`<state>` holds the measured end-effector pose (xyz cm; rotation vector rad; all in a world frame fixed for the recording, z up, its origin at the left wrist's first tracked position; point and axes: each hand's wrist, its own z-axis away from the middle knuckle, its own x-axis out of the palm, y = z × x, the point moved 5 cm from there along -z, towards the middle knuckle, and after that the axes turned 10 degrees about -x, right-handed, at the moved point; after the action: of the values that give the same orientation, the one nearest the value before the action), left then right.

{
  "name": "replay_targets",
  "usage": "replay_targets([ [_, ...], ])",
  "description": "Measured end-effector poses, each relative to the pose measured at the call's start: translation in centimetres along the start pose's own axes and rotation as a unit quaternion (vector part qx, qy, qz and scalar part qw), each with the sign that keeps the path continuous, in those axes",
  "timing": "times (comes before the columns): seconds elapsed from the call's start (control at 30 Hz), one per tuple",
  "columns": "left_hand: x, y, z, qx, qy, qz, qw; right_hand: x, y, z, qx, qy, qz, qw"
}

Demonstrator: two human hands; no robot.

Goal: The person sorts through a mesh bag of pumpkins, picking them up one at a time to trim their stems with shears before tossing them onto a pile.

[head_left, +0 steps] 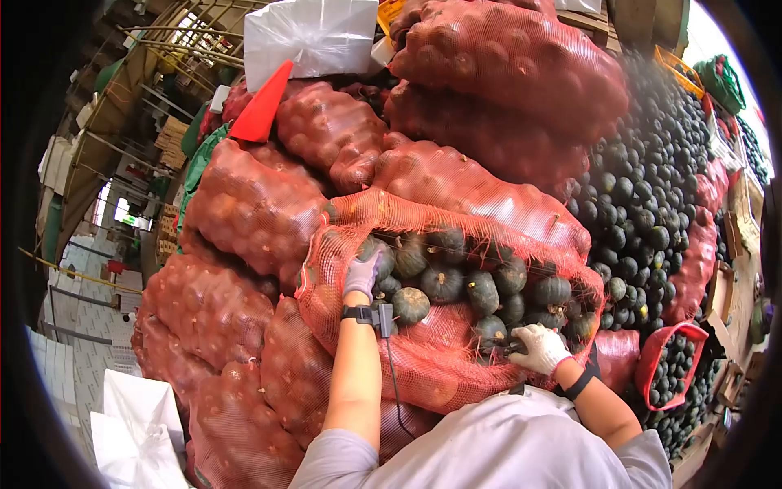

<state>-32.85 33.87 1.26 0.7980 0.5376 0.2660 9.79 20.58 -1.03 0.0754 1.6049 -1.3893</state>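
An open red mesh sack (440,389) lies across the pile in front of me, its mouth wide and frayed. Several dark green kabocha squashes (442,284) show inside it. At the left end of the mouth, my left hand (361,273) in a pale glove is closed around a green squash (383,259), its fingertips partly hidden. My right hand (539,349), in a white glove, has its fingers curled on a dark squash (515,346) at the lower right of the opening. A lighter squash (410,306) sits between my hands.
Full red mesh sacks (208,314) are stacked to the left and behind. A red cone (262,106) and a white plastic-wrapped box (309,41) sit at the back. Loose squashes (635,220) are heaped right, near a red-rimmed container (669,367). Another white package (138,432) stands lower left.
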Motion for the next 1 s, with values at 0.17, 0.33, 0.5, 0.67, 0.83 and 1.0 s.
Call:
replay_targets([
  [0.17, -0.9, -1.0, 3.2, 0.052, -0.028, -0.098, 0.993, -0.5, -0.5, 0.2, 0.003, -0.001, -0.009, 1.0],
  [0.33, 0.0, -0.7, 10.7, -0.004, -0.054, 0.05, 0.997, -2.5, -1.5, 0.3, 0.102, 0.025, -0.175, 0.979],
  [0.5, 9.3, -4.1, 18.2, 0.222, -0.314, 0.021, 0.923, -4.0, -5.3, -0.7, 0.081, 0.113, -0.611, 0.779],
  [0.67, 15.7, -6.0, 18.6, 0.173, -0.433, 0.095, 0.879, -6.8, -2.0, -0.5, 0.017, 0.101, -0.719, 0.687],
  [0.83, 6.6, -0.1, 6.7, 0.118, -0.103, 0.235, 0.959, -19.1, 12.8, 7.7, -0.145, 0.558, -0.721, 0.383],
  [1.0, 3.8, 0.7, -3.0, 0.021, -0.208, 0.493, 0.845, -19.6, 4.0, 3.1, 0.047, 0.454, -0.655, 0.602],
])
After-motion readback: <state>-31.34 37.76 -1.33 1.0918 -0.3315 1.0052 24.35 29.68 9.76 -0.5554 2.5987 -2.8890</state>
